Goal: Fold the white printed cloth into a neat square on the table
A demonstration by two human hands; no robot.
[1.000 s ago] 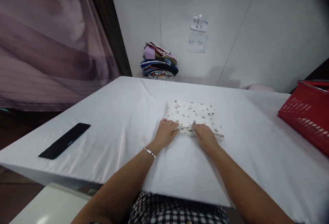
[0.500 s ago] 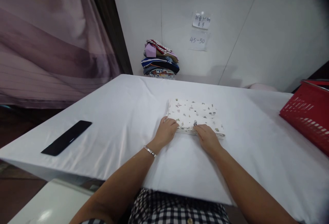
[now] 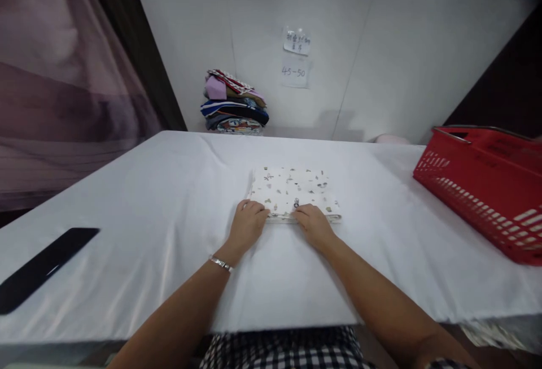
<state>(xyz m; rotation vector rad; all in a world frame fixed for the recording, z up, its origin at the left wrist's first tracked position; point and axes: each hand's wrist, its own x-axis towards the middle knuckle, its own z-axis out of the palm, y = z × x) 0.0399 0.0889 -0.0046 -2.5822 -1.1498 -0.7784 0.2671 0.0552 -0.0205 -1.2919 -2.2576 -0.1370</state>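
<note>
Where the scene begins at far left, a pinkish-mauve curtain (image 3: 63, 109) hangs in folds. Near left, a flat black slab (image 3: 46, 267) lies on the white tablecloth (image 3: 161, 188), a small bright glint on its surface. At the far edge, left of centre, a stack of folded fabrics (image 3: 235, 106) stands before the pale wall (image 3: 381, 75); blue, black, lilac and red-trimmed layers visible.

Left hand (image 3: 249, 223): palm down, fingers bent together over the near left corner of a white printed cloth (image 3: 292, 188). Silver-coloured bracelet (image 3: 221, 263) at this wrist. Cloth lies mid-table, folded into a flat rectangle, small grey, green and brown motifs on top, layered edges along the near side. Beyond it, on the wall, two handwritten paper notes (image 3: 295, 72), one above the other; lower reads "45-50".

Right hand (image 3: 314, 225): fingers bent, tips touching the cloth's near edge, right of its middle. Whether either hand pinches the layers or merely presses: cannot tell, thumbs not clear. Far right, a red perforated plastic basket (image 3: 486, 182), well apart from the cloth.
</note>
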